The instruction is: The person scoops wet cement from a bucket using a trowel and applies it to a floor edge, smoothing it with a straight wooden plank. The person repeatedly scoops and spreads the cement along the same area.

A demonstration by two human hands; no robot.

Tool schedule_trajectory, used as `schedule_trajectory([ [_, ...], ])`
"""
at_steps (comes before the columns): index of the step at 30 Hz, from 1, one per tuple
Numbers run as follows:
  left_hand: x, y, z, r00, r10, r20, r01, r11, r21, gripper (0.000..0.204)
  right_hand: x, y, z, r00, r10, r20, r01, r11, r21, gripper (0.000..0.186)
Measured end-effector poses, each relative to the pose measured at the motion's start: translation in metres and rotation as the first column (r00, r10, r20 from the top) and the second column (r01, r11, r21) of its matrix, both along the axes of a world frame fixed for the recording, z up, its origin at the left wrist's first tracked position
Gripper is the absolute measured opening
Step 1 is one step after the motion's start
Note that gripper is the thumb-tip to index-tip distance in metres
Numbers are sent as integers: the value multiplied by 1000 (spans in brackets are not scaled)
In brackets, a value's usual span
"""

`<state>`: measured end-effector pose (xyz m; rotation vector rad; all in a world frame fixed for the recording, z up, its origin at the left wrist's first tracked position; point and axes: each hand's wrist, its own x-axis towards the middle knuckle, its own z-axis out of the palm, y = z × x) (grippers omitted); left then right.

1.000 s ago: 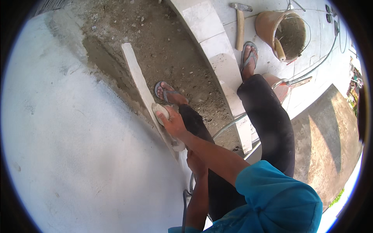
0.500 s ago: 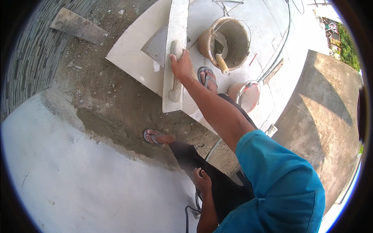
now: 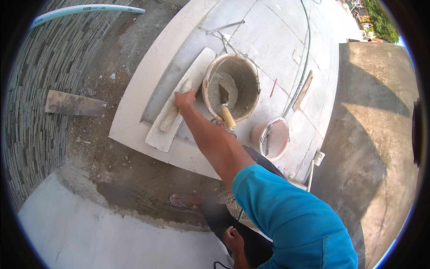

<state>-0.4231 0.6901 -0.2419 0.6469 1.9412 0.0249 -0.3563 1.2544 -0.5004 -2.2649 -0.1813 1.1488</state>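
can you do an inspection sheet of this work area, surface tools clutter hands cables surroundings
Surface: pale tiled floor, with bare earth beside its edge.
Tools: long float on or just above the tiles; trowel in the large bucket, handle over the rim; wet-looking grey mix inside.
Clutter: red stick and wood strip on the tiles; small bucket near the large one.
Hands: right hand grips the float; left hand loosely curled at the dark trousers, nothing seen in it.
Cables: hose or cable, unclear which, runs over the tiles toward the small bucket.
Surroundings: stone-strip wall, grey board by it, brown slab partly shadowed.
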Motion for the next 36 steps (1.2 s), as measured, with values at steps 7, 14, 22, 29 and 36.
schedule_trajectory([
  [7, 17, -5, -4, 998, 62, -11, -63, 991, -115, 29, 33, 10, 30, 991, 114, 63, -125, 969, 213, 65],
  [14, 8, 37, 3, 999, 20, 38, -18, 999, -35, 33, 102, -113, 178, 470, 557, 685, -713, 697, -78, 44],
  [22, -3, 62, 23, 991, -68, 115, 68, 998, 3, 36, 158, -150, 123, 765, 640, 71, -578, 732, -361, 87],
  [29, 11, 128, 110, 966, -150, 212, 160, 987, -32, 42, 174, -126, 143, 727, 686, 19, -619, 668, -413, 58],
  [36, 9, 138, 137, 944, -193, 269, 173, 980, 95, 30, 157, -174, 209, 945, 262, -195, -298, 937, -185, 64],
])
